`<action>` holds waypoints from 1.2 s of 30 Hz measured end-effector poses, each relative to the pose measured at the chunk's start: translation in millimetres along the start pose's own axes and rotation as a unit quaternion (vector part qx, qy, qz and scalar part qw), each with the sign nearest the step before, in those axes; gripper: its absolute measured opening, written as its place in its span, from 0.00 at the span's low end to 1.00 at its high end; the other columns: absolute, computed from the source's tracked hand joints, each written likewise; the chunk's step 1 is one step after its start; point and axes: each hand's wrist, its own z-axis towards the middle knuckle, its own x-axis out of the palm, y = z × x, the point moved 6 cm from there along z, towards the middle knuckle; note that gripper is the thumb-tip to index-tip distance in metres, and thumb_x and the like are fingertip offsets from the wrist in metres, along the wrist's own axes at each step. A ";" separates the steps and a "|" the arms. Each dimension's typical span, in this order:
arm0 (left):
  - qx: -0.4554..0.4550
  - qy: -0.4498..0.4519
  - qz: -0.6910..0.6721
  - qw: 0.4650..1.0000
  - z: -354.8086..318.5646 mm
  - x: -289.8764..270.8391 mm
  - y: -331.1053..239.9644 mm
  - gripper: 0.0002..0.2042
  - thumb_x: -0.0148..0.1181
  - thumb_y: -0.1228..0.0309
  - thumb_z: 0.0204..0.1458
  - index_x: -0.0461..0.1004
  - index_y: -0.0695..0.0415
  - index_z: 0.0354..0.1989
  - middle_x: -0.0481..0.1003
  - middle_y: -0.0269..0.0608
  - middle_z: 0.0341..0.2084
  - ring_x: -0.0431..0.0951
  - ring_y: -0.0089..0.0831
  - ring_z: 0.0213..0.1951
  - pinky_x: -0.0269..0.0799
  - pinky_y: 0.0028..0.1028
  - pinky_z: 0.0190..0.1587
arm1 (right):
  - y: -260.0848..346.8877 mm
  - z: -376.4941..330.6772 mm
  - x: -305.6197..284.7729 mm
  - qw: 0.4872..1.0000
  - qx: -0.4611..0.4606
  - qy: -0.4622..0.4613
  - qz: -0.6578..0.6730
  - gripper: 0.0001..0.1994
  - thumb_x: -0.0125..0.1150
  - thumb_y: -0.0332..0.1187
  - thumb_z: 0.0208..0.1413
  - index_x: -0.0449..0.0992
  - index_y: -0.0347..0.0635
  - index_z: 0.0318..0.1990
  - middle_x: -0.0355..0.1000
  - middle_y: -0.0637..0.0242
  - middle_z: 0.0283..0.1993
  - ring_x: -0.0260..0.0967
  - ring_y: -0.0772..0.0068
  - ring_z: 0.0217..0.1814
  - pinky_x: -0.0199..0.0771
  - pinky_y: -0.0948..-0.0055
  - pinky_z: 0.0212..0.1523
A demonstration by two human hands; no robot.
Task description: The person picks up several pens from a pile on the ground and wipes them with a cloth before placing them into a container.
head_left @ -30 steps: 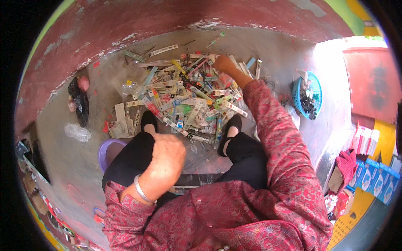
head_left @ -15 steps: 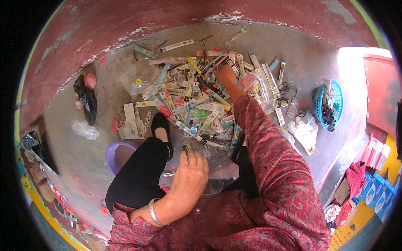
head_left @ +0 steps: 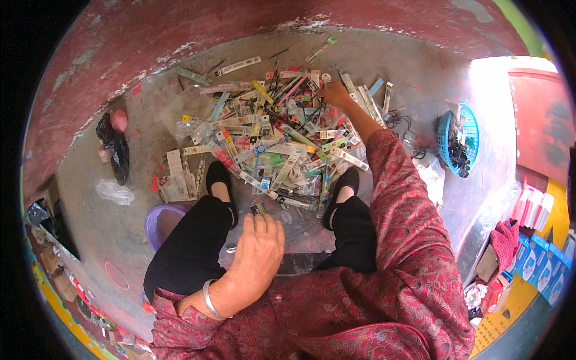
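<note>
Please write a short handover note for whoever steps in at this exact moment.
Left hand: down between the knees, fingertips on a small dark item; grip unclear.
Right hand: stretched out to the far side of the pile of packaged pens and strips on the floor, touching it.
Blue basket on the right holds dark pieces.
Purple tub sits by the left leg.
Most of the pile lies unsorted.

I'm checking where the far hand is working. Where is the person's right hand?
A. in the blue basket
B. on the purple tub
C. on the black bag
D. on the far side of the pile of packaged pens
D: the right hand reaches into the pile of packaged pens, far from the blue basket.
</note>
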 end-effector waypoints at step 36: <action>0.006 0.055 -0.023 0.998 -4.6 2.1 13.9 0.20 0.45 0.69 0.48 0.65 0.62 0.50 0.67 0.51 0.46 0.66 0.42 0.49 0.55 0.40 0.53 | 118.5 47.7 93.9 0.982 0.144 -0.122 -0.014 0.17 0.52 0.45 0.52 0.72 0.36 0.31 0.73 0.56 0.27 0.73 0.58 0.31 0.72 0.62 0.29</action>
